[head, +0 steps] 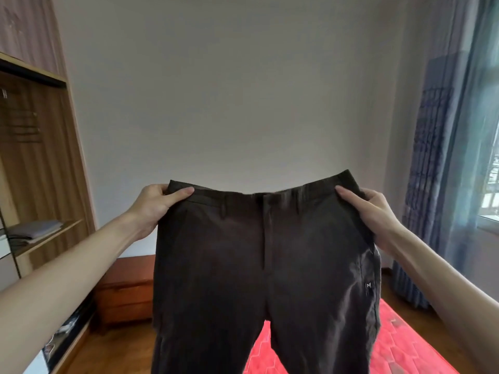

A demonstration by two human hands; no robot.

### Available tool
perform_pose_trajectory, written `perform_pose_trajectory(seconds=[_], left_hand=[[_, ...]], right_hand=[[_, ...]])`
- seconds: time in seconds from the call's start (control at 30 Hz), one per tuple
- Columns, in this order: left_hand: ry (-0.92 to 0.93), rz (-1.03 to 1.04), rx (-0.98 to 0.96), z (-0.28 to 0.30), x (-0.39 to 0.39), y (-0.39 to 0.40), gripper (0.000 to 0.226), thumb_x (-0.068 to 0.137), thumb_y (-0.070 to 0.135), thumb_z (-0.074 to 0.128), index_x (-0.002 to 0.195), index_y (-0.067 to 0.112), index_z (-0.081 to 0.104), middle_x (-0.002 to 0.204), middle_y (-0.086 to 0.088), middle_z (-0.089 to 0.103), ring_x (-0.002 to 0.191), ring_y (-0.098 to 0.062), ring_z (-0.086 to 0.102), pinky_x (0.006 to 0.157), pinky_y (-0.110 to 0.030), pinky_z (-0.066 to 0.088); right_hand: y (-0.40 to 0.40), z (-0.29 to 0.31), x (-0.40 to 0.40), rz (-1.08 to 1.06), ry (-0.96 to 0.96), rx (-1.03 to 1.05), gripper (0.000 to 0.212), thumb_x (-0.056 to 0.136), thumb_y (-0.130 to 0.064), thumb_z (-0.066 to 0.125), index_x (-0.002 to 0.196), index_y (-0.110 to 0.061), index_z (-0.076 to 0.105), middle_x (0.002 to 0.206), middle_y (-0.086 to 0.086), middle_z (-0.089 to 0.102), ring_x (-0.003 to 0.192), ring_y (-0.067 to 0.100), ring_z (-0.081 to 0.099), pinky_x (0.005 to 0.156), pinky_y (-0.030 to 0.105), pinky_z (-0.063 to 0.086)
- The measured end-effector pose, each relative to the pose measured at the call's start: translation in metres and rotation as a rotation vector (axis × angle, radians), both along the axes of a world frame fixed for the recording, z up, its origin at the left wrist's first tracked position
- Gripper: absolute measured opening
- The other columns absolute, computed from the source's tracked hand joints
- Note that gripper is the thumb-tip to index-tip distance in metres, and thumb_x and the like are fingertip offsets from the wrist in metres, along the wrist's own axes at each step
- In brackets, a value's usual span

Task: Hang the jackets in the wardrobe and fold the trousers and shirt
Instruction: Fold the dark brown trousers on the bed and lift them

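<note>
While we hold the dark trousers [266, 255] up in the air by the top band, our left hand [154, 206] pinches one corner and our right hand [371, 211] pinches the other, with thumbs in front and the other fingers behind the cloth. We think the folding step has just begun, since the legs hang down loose over the red bed [405, 344]. Next we should bring our two hands together so one leg lies on the other.

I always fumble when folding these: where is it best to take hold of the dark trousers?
At the two waistband corners, one from each side, as the left hand and right hand do now: the trousers hang flat, front facing, legs straight down.
</note>
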State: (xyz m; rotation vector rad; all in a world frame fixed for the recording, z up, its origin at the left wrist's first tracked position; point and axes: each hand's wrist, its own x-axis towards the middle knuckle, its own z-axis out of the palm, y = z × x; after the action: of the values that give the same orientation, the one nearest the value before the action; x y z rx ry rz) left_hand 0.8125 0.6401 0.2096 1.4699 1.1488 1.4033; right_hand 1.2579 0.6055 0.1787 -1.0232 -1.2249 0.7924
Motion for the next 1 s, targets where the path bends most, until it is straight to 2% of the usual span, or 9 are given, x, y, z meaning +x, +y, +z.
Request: perform_pose_trajectory(seconds=[0.17, 0.27, 0.4, 0.6, 0.7, 0.77, 0.83, 0.93, 1.0], left_hand=[[0.03, 0.022, 0.081, -0.012, -0.008, 0.004, 0.021, 0.094, 0.029, 0.075, 0.096, 0.008, 0.079, 0.095, -0.005, 0.082, 0.085, -0.012, 0.078, 0.066, -0.016, 0.057], [0.033, -0.021, 0.081, -0.018, -0.006, 0.006, 0.025, 0.096, 0.033, 0.073, 0.101, 0.01, 0.081, 0.101, -0.005, 0.081, 0.094, -0.015, 0.078, 0.079, -0.024, 0.056], [0.079, 0.073, 0.117, -0.03, -0.004, 0.004, 0.021, 0.098, 0.033, 0.072, 0.094, 0.014, 0.081, 0.099, -0.006, 0.081, 0.093, -0.019, 0.077, 0.074, -0.025, 0.057], [0.074, 0.268, 0.116, -0.058, 0.033, -0.01, 0.043, 0.105, 0.029, 0.061, 0.087, -0.009, 0.069, 0.081, -0.015, 0.069, 0.077, -0.024, 0.068, 0.062, -0.031, 0.051], [0.104, 0.239, 0.166, -0.061, 0.054, -0.025, 0.051, 0.108, 0.027, 0.056, 0.09, -0.021, 0.06, 0.079, -0.014, 0.059, 0.074, -0.025, 0.058, 0.066, -0.036, 0.043], [0.108, 0.216, 0.193, -0.059, 0.066, -0.032, 0.051, 0.109, 0.026, 0.053, 0.09, -0.021, 0.059, 0.079, -0.013, 0.059, 0.073, -0.025, 0.058, 0.065, -0.037, 0.043], [0.123, 0.21, 0.217, -0.057, 0.076, -0.036, 0.053, 0.109, 0.028, 0.053, 0.082, -0.018, 0.058, 0.073, -0.013, 0.056, 0.069, -0.027, 0.056, 0.061, -0.042, 0.041], [0.166, 0.231, 0.248, -0.055, 0.085, -0.039, 0.05, 0.109, 0.03, 0.052, 0.066, 0.004, 0.053, 0.06, -0.007, 0.047, 0.056, -0.021, 0.047, 0.056, -0.041, 0.034], [0.172, 0.232, 0.26, -0.054, 0.089, -0.042, 0.049, 0.109, 0.03, 0.051, 0.066, 0.007, 0.055, 0.059, -0.006, 0.05, 0.056, -0.019, 0.049, 0.058, -0.043, 0.038]], right_hand=[[0.009, -0.003, -0.004, -0.104, -0.07, -0.051, 0.036, 0.087, -0.042, 0.083, 0.107, -0.013, 0.081, 0.096, 0.006, 0.082, 0.088, 0.021, 0.079, 0.078, 0.033, 0.062], [0.005, -0.005, -0.003, -0.065, -0.161, -0.085, 0.042, 0.074, -0.051, 0.09, 0.1, -0.019, 0.083, 0.096, 0.002, 0.082, 0.089, 0.017, 0.08, 0.073, 0.029, 0.062], [0.008, -0.007, -0.007, -0.232, -0.218, -0.054, 0.031, 0.084, -0.039, 0.086, 0.094, -0.01, 0.081, 0.09, 0.008, 0.081, 0.088, 0.025, 0.078, 0.08, 0.04, 0.063], [0.004, -0.011, -0.069, -0.508, -0.469, 0.178, 0.046, 0.093, -0.033, 0.07, 0.061, -0.003, 0.056, 0.052, -0.004, 0.053, 0.05, 0.007, 0.05, 0.052, 0.033, 0.04], [-0.002, -0.015, -0.104, -0.496, -0.545, 0.282, 0.046, 0.096, -0.027, 0.066, 0.057, -0.009, 0.05, 0.048, -0.005, 0.048, 0.052, 0.012, 0.052, 0.049, 0.023, 0.034], [-0.007, -0.019, -0.129, -0.481, -0.574, 0.353, 0.047, 0.098, -0.026, 0.065, 0.056, -0.018, 0.045, 0.048, -0.006, 0.049, 0.053, 0.01, 0.054, 0.048, 0.022, 0.032], [-0.013, -0.024, -0.152, -0.463, -0.588, 0.397, 0.045, 0.1, -0.029, 0.063, 0.06, -0.023, 0.045, 0.051, -0.007, 0.053, 0.049, 0.011, 0.054, 0.05, 0.033, 0.038], [-0.02, -0.031, -0.182, -0.453, -0.645, 0.428, 0.036, 0.102, -0.036, 0.059, 0.07, -0.024, 0.049, 0.058, -0.005, 0.059, 0.054, 0.027, 0.061, 0.052, 0.037, 0.046], [-0.023, -0.036, -0.198, -0.443, -0.679, 0.473, 0.036, 0.103, -0.035, 0.06, 0.072, -0.024, 0.046, 0.057, -0.01, 0.053, 0.052, 0.025, 0.056, 0.052, 0.034, 0.04]])
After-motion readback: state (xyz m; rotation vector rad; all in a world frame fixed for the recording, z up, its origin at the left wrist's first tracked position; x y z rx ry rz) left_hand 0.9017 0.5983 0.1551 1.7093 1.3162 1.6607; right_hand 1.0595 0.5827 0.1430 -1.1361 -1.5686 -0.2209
